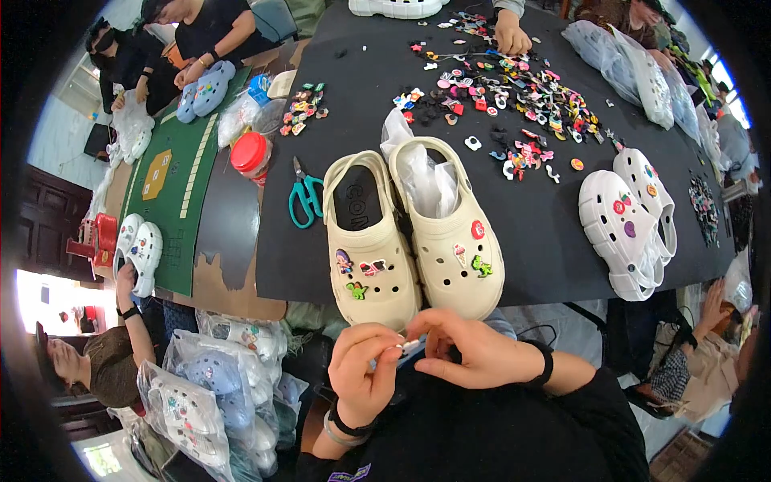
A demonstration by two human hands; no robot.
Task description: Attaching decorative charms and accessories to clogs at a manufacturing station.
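Both hands meet low in the view, just below the table edge, over the person's dark shirt. Left hand has fingers curled, thumb and forefinger pressed on a small pale-and-blue charm. Right hand comes in from the right, its fingertips pinching the same charm from the other side. The charm is mostly hidden between the fingers; its shape cannot be told.

Just above the hands, a pair of cream clogs stands on the black table, toes toward the person, touching side by side. Each carries a few coloured charms on its top. The right-side clog has clear plastic stuffed inside.

Teal scissors lie just left of the clogs. A red-lidded jar sits farther left. A loose spread of charms covers the far middle of the table, with another person's hand among them. White clogs with charms lie at the right. Bagged clogs pile up at lower left, below the table.
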